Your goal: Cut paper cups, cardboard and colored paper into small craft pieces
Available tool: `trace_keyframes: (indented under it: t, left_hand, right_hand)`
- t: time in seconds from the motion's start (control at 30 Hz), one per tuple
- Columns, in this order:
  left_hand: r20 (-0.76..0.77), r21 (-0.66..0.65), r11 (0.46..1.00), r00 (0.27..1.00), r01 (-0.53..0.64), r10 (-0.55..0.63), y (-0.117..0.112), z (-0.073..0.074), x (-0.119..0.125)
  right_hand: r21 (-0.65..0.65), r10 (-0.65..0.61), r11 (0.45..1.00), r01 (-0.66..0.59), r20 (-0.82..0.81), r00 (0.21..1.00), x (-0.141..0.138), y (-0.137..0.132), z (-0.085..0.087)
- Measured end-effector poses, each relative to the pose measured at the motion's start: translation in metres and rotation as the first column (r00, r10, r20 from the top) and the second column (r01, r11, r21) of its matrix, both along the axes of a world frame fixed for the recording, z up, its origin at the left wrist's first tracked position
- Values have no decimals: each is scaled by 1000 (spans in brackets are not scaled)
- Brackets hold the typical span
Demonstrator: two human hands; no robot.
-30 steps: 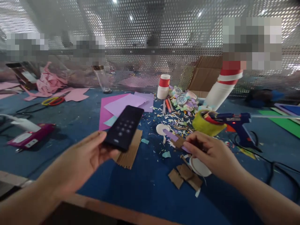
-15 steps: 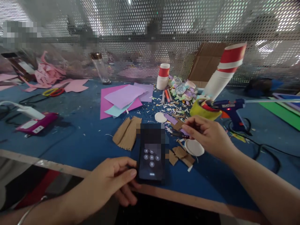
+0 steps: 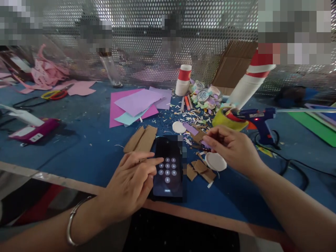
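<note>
A smartphone (image 3: pixel 168 189) lies on the blue table near its front edge, its lit screen showing a number keypad. My left hand (image 3: pixel 133 178) reaches over the phone's left side with the index finger stretched out to the keypad's upper left; it holds nothing. To the right of the phone, my right hand (image 3: pixel 231 147) is closed in a pinch, and what its fingertips hold, if anything, is hidden. Purple paper (image 3: pixel 207 141) shows right at those fingertips. Below them are a white paper disc (image 3: pixel 215 163) and torn cardboard pieces (image 3: pixel 203 170).
Corrugated cardboard (image 3: pixel 143 138) lies left of the phone, with coloured paper sheets (image 3: pixel 138 101) behind. A glue gun (image 3: pixel 259 120) with a red light rests in a yellow holder (image 3: pixel 228 120) at right. Stacked paper cups (image 3: pixel 183 78), paper scraps and a purple power strip (image 3: pixel 39 129) are around.
My left hand has risen from beside the phone's lower edge and now has its index finger at the keypad. My right hand stays pinched in about the same place. The view has shifted slightly.
</note>
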State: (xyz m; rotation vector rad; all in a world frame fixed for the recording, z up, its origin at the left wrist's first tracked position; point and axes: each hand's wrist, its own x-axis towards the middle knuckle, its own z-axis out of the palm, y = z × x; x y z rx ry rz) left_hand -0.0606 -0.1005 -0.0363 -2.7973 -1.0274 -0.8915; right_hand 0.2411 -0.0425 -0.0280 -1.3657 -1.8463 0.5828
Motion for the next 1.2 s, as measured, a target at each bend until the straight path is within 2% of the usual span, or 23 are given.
trace_keyframes:
  t: [0.27,0.43,0.57,0.7,0.97,1.07,1.2]
  left_hand:
    - [-66,-80,996,997,-31,26,0,0,1]
    - [-14,2,996,996,91,-91,-1,3,2]
    - [-75,-40,992,989,121,-123,1,3,4]
    - [-73,-40,991,988,130,-132,0,3,4]
    - [-94,-73,974,971,215,-221,-2,7,8]
    - [-60,-89,977,978,194,-200,0,7,9]
    - [-56,-83,993,995,81,-85,3,5,9]
  right_hand:
    - [-13,-16,1000,16,9,1000,1,-2,-1]
    - [-6,-12,1000,12,23,1000,-1,-1,1]
    - [-15,-13,1000,13,23,1000,-2,-1,3]
    - [-9,-18,1000,18,19,1000,-2,-1,3]
    - [-23,-19,1000,20,47,999,1,-2,1]
    - [-12,-24,1000,25,47,999,2,-2,1]
    - [-1,-22,1000,22,53,998,2,-2,1]
